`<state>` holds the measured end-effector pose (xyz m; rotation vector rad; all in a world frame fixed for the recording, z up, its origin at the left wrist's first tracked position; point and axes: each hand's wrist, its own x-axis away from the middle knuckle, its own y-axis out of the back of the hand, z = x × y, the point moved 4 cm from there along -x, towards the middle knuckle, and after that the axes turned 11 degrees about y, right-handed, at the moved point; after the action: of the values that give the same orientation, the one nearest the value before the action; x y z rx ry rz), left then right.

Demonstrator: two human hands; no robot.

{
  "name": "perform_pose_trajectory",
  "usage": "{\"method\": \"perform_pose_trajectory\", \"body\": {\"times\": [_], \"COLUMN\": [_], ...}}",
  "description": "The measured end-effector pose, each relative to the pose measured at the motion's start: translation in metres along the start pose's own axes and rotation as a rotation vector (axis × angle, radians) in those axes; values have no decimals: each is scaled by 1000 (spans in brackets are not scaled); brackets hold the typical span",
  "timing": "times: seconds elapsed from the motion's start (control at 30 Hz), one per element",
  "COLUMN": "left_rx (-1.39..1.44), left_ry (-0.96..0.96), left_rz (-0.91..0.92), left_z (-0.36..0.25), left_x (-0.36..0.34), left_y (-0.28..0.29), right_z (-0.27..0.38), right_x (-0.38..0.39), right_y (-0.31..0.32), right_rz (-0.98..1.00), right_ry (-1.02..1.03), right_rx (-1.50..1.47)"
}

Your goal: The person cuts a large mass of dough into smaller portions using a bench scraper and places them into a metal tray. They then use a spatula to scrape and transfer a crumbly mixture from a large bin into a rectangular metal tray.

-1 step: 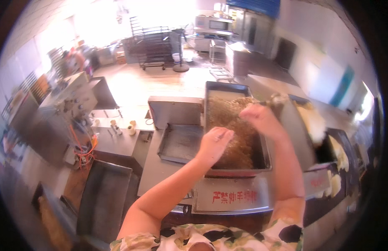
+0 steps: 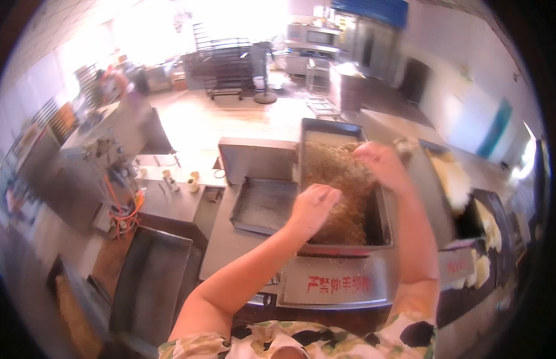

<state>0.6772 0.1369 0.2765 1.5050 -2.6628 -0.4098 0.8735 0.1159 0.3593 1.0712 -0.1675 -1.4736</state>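
A deep dark metal tray (image 2: 378, 221) stands in front of me with a heap of loose, brown, crumbly stuff (image 2: 344, 221) in it; I cannot tell its exact kind. Over the left side of the heap is my left hand (image 2: 314, 207), its fingers curled and pressed together. Farther back, above the tray's right side, my right hand (image 2: 381, 164) is also closed, fingers bunched and slightly blurred. What either hand holds, if anything, is hidden. A pale layer (image 2: 329, 139) shows at the tray's far end.
A shallow pan (image 2: 263, 206) lies left of the tray, before an upright metal panel (image 2: 254, 160). To the right, another tray (image 2: 454, 182) bears pale yellow sheets. A long dark tray (image 2: 149, 281) stands lower left, near a machine with orange hoses (image 2: 125, 209).
The whole view has shifted slightly, with the scene a little farther right. Both hands stay closed over the brown heap.
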Motion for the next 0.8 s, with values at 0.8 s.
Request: {"method": "perform_pose_trajectory", "body": {"times": [0.8], "left_rx": [-148], "left_ry": [-236], "left_rz": [-182], "left_z": [-15], "left_x": [22], "left_y": [-2], "right_z": [-46], "right_x": [32], "right_y": [-52], "right_rz": [590], "right_ry": [-410], "right_rx": [-74]}}
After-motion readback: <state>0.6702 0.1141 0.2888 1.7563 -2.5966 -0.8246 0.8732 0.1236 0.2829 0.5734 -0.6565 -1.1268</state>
